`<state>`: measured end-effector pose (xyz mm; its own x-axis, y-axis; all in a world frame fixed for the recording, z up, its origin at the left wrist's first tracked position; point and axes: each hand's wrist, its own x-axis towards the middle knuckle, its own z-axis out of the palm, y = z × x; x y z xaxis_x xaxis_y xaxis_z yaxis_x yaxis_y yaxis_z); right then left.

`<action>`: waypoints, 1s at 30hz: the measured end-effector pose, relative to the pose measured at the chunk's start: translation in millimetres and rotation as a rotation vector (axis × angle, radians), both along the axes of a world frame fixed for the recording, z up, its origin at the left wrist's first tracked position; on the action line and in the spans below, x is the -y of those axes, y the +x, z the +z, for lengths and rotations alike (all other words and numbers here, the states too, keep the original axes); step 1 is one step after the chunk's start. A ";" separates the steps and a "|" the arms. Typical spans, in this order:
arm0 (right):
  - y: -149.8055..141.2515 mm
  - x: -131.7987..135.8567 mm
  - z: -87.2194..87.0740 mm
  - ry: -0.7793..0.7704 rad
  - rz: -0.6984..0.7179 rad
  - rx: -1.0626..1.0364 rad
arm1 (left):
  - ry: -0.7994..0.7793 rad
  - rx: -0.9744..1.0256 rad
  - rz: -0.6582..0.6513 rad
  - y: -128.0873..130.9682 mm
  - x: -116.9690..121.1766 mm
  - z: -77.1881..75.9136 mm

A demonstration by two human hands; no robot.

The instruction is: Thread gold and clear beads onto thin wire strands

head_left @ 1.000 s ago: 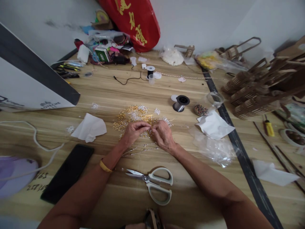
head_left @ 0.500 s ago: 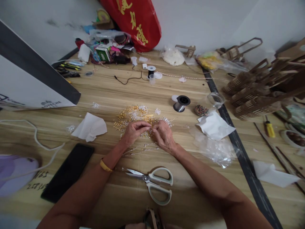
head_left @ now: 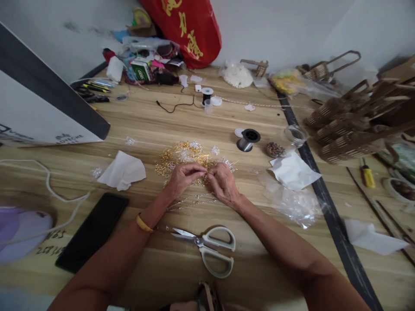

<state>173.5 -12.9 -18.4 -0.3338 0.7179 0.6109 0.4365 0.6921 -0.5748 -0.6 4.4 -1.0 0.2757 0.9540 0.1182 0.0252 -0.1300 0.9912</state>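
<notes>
We have our left hand (head_left: 185, 179) and our right hand (head_left: 224, 183) near to each other, with the fingertips almost meeting. In each hand the fingers are drawn narrow, as for a pinch, but what they hold, if anything, is too small for us to tell. Directly under and beyond them lies a loose heap of small metal pieces (head_left: 184, 155), gold and silver in colour, with rings at its left side. On the near side of the hands, a thin chain (head_left: 191, 202) is stretched on the wooden table (head_left: 145, 123).

Closer to us, the scissors (head_left: 198, 242) lie with blades a little apart, pointing to the left. Our left wrist wears a yellow bracelet (head_left: 143, 223). Beside that forearm we see a black phone (head_left: 94, 231), and beyond it a white paper (head_left: 125, 170). To the right, past the heap, stand a wire spool (head_left: 249, 140) and, near it, a cluster of dark beads (head_left: 275, 150).
</notes>
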 end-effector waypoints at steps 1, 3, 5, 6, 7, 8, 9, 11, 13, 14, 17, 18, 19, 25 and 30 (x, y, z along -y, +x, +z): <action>-0.1 -0.1 -0.1 0.002 0.000 -0.004 | 0.003 0.000 -0.004 0.0 0.0 -0.1; -0.2 -0.4 -0.3 0.000 0.001 -0.011 | 0.002 0.000 -0.007 0.1 0.0 -0.1; -0.2 -0.6 -0.5 -0.007 -0.001 -0.012 | -0.011 -0.002 -0.001 0.2 0.1 -0.1; -0.2 -0.7 -0.6 -0.010 0.000 -0.009 | -0.017 -0.002 0.004 0.2 0.1 -0.2; -0.1 -0.8 -0.7 -0.011 0.000 -0.005 | -0.022 -0.001 0.008 0.2 0.1 -0.4; 0.0 -0.9 -0.8 -0.009 -0.001 -0.001 | -0.024 0.000 0.011 0.2 0.0 -0.8; 0.0 -1.0 -0.9 -0.004 -0.001 0.001 | -0.025 0.001 0.013 0.1 -0.1 -1.2; 0.0 -1.0 -1.1 0.002 -0.001 0.001 | -0.025 0.003 0.017 0.0 -0.5 -2.4; 0.0 -0.8 -1.1 0.002 -0.002 0.000 | -0.028 0.004 0.021 -0.2 -1.0 -3.6; -0.1 -0.6 -1.0 0.000 -0.002 -0.001 | -0.028 0.005 0.023 -0.2 -1.2 -4.0; -0.2 -0.1 -0.5 -0.004 -0.004 0.000 | -0.021 0.013 0.027 -0.2 -1.4 -4.1; -0.2 0.0 -0.4 -0.005 -0.004 0.002 | -0.018 0.016 0.027 -0.1 -1.4 -3.8; -0.2 0.1 -0.4 -0.006 -0.004 0.003 | -0.017 0.018 0.026 -0.1 -1.3 -3.4; -0.3 -0.2 -0.3 -0.003 -0.007 0.002 | -0.007 0.016 0.018 0.0 -0.7 -2.3; -0.4 -0.5 0.4 -0.006 -0.009 0.007 | -0.005 0.024 0.010 -0.1 -0.6 -3.0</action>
<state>173.2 -12.4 -18.0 -0.3312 0.7247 0.6042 0.4468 0.6845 -0.5761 -0.7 5.0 -4.0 0.2635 0.9572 0.1196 0.0026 -0.1247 0.9922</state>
